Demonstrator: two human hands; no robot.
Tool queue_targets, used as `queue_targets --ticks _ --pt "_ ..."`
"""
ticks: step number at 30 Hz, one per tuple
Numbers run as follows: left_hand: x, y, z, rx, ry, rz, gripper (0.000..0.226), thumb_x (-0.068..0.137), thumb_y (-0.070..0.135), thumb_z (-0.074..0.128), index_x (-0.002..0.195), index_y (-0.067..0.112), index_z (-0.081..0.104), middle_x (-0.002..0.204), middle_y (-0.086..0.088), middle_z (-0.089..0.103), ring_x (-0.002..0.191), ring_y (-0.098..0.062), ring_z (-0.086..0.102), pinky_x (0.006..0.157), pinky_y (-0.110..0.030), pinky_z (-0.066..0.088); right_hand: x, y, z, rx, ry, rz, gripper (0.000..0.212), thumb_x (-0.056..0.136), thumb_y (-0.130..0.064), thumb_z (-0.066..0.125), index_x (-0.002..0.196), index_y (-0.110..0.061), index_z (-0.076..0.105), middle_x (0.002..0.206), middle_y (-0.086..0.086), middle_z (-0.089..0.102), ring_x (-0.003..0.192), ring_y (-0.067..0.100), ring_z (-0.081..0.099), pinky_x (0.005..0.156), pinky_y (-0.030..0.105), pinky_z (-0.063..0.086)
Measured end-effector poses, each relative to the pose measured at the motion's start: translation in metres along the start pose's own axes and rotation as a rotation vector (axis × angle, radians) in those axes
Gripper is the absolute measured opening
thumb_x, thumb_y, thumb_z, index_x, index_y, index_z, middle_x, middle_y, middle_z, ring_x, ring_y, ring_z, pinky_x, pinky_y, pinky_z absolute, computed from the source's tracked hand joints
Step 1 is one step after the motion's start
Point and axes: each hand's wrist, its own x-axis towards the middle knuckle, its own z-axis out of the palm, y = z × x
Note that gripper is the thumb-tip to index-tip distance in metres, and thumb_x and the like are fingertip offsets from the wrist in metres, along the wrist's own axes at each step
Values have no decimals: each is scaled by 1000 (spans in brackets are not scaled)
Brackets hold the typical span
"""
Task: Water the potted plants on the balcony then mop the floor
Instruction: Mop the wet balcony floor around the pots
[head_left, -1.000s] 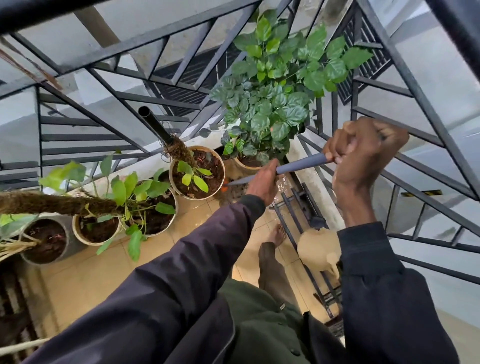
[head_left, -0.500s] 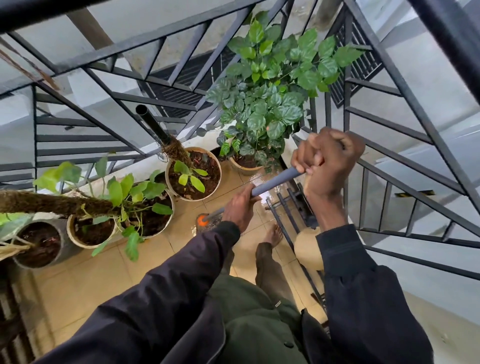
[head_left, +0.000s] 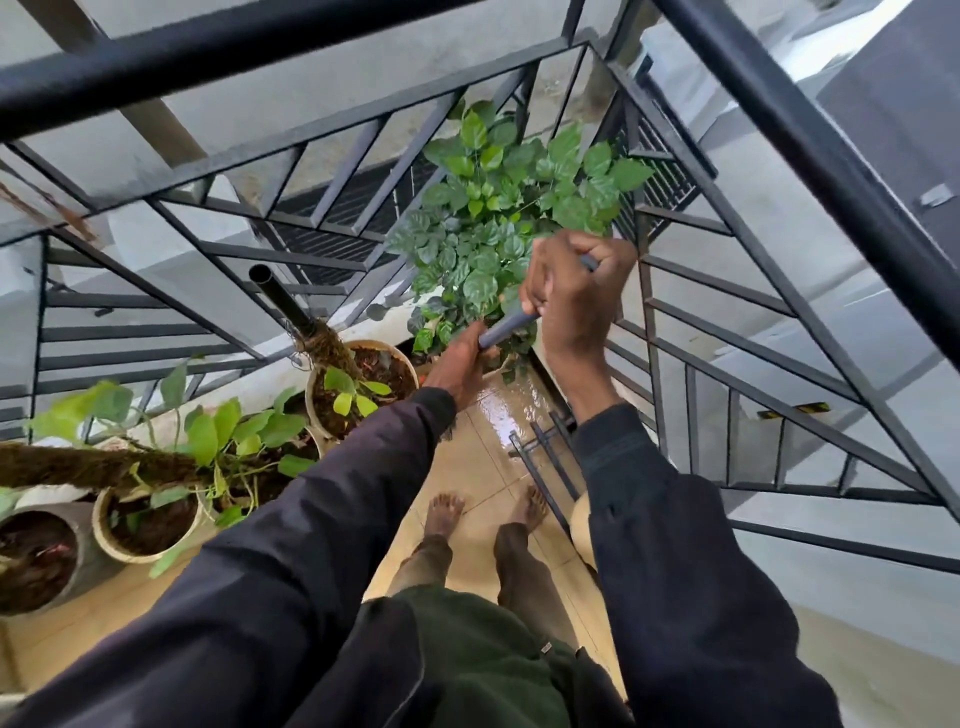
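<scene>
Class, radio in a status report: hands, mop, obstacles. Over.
Report: left grip low, right grip high, both holding mop handle; leafy potted plant dead ahead; black rack right of wet tiles.

A person on a balcony is gripping a grey mop handle (head_left: 506, 330) with both hands. The right hand (head_left: 576, 296) is clasping it high, in front of a bushy green plant (head_left: 493, 208), and the left hand (head_left: 460, 364) is holding it lower down. Bare feet (head_left: 441, 512) are standing on beige floor tiles (head_left: 467, 457), which are glistening wet beside the black railing (head_left: 208, 58). Potted plants (head_left: 208, 441) are lining the left side, one pot (head_left: 402, 364) carrying a dark stake (head_left: 280, 296).
</scene>
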Motion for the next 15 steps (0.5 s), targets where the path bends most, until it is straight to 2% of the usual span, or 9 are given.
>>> queue_targets --ticks 1,3,5,6,7,10,12,15 --pt "-3 2 0 14 8 -25 18 107 34 38 105 23 52 94 1 52 84 -14 53 83 -25 51 -2 1 -3 -11 1 9 38 80 1 55 48 -18 46 40 -10 36 35 14 32 42 28 34" --pt "-10 0 10 -4 7 -96 7 106 20 44 106 16 49 90 -6 50 82 -24 53 86 -37 54 -2 0 -9 -29 8 8 37 80 2 54 48 -15 46 38 -11 36 34 13 32 42 25 35" --pt "-16 4 21 -7 -65 -86 6 100 22 52 104 26 53 95 -14 58 88 -39 61 86 -51 58 -3 -2 -19 -28 55 9 36 79 3 53 48 -14 45 38 -10 34 34 12 31 42 22 33" --pt "-18 2 29 -68 -105 -145 7 99 25 53 103 30 54 95 -15 60 89 -41 63 84 -53 58 -4 -2 -26 -29 75 13 34 78 2 53 48 -13 45 38 -10 34 34 12 31 42 21 33" --pt "-23 8 32 -158 -149 -192 8 100 22 54 106 26 53 94 -15 62 86 -40 64 81 -50 58 -5 -2 -33 -30 91 19 33 77 2 53 49 -12 45 38 -9 33 35 12 31 43 21 33" --pt "-44 32 34 -145 -161 -169 7 103 7 50 109 5 48 88 -15 58 77 -33 57 70 -42 47 -12 2 -54 -5 109 46 31 75 2 53 48 -11 45 37 -7 31 36 12 29 44 20 30" --pt "-62 39 41 -115 -143 -164 7 103 5 50 110 3 50 87 -14 56 76 -29 54 68 -39 42 -19 7 -67 35 109 62 31 75 2 52 48 -9 43 37 -5 30 35 12 27 45 19 29" --pt "-95 33 55 -60 -137 -229 18 103 5 51 121 5 53 96 -9 54 84 -25 52 73 -34 36 -37 20 -81 104 101 115 32 76 1 52 48 -11 41 37 -6 27 33 10 25 44 19 27"
